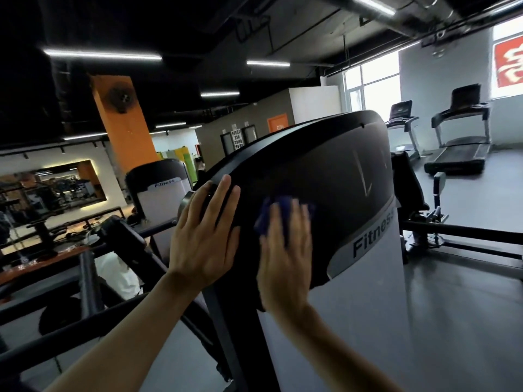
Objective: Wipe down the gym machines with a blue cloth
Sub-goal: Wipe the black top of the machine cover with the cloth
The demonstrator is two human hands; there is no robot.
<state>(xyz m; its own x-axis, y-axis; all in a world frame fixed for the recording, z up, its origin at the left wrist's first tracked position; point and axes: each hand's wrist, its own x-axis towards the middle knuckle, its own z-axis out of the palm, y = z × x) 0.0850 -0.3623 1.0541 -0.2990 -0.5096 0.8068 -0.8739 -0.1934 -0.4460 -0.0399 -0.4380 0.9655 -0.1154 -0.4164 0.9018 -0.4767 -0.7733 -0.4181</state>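
In the head view, a weight-stack machine shroud (325, 176) filled the centre of the picture, its curved top black and its lower panel white, with the word "Fitness" printed along a grey band at about 3 o'clock of the hands. The left hand (205, 236) lay flat on the black edge of the shroud, fingers straight and together, its grip released and holding nothing. Just beside it, at its 3 o'clock, the right hand (285, 250) pressed a blue cloth (278, 213) against the black surface. The right hand was blurred; its fingers looked spread and straight over the cloth, so the grip appeared released, pressing rather than clenching. The cloth showed above and to the left of those fingers, bunched, touching the shroud.

At 9 o'clock of the hands stood a second shroud (158, 190) of the same kind, also marked "Fitness". Beyond it, toward 10 o'clock, rose an orange pillar (124, 120) with a wall fan (121, 99) on it. At 2 o'clock, well apart from the hands, two treadmills (458, 137) stood near bright windows (370, 80) on a grey floor (452, 306). A wall mirror (53, 185) hung at far 9 o'clock.
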